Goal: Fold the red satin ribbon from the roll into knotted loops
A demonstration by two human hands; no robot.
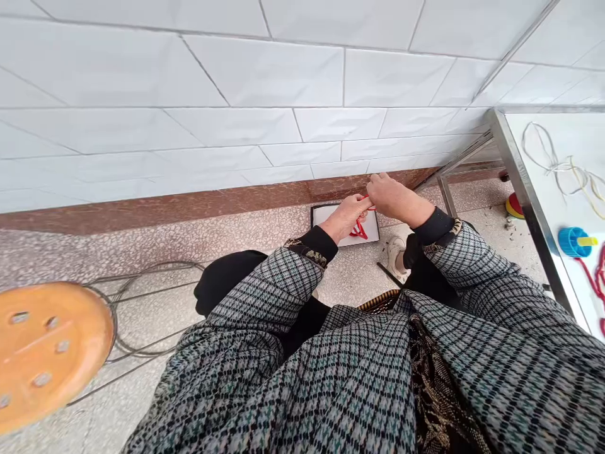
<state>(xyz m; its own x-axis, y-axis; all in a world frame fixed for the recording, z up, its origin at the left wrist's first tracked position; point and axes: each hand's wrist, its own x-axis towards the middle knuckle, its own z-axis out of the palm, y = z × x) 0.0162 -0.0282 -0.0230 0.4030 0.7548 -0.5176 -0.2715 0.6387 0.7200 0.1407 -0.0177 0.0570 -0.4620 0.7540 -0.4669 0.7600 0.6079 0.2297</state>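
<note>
Red cord (359,231) hangs in loops below my left hand (348,215), whose fingers are closed around part of it. My right hand (394,197) is closed too, close beside the left one, and a short stretch of the cord runs between the two. Its fingertips are turned away from me, so their exact grip is partly hidden. Beneath both hands, a white tray with a dark rim (373,236) lies on the speckled floor near the wall.
An orange stool (57,353) with a wire-frame base stands at left. At right, a metal-edged table (524,183) bears pale cord (555,167), a blue plastic piece (574,242) with a yellow stub, and red cord (596,277). The tiled wall (283,75) rises directly ahead.
</note>
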